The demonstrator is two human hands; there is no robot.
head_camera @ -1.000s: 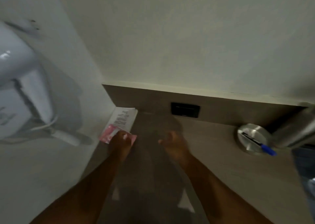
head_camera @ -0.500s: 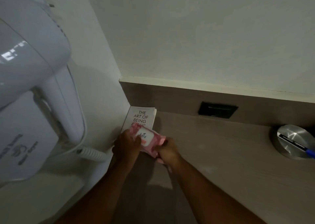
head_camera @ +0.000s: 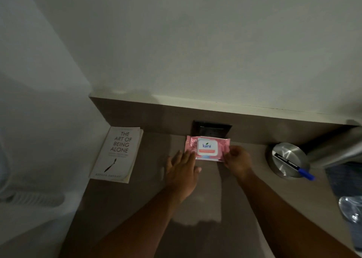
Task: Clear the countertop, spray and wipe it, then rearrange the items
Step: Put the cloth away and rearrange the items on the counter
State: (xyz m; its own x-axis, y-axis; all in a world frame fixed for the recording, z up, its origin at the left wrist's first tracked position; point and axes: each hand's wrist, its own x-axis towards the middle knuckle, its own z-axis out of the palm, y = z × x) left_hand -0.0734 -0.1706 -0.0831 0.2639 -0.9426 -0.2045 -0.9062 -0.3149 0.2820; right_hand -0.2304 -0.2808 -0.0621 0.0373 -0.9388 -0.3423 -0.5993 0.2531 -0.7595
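Observation:
A pink pack of wet wipes (head_camera: 207, 148) with a white label lies flat on the brown countertop (head_camera: 148, 208), close to the back ledge. My right hand (head_camera: 238, 160) pinches the pack's lower right corner. My left hand (head_camera: 182, 172) is flat and open, fingers spread, its fingertips at the pack's left edge. A white book (head_camera: 117, 153) lies face up in the left corner against the wall.
A black socket plate (head_camera: 212, 129) sits in the back ledge just behind the pack. At the right stands a round steel dish (head_camera: 284, 159) with a blue-capped marker (head_camera: 293, 165) across it. A coiled white cord (head_camera: 35, 198) hangs at the left wall. Clear wrapping (head_camera: 350, 208) shows at the right edge.
The pink pack has moved from on top of the book to the right, down onto the countertop below the socket plate. My left hand has let go of it and opened.

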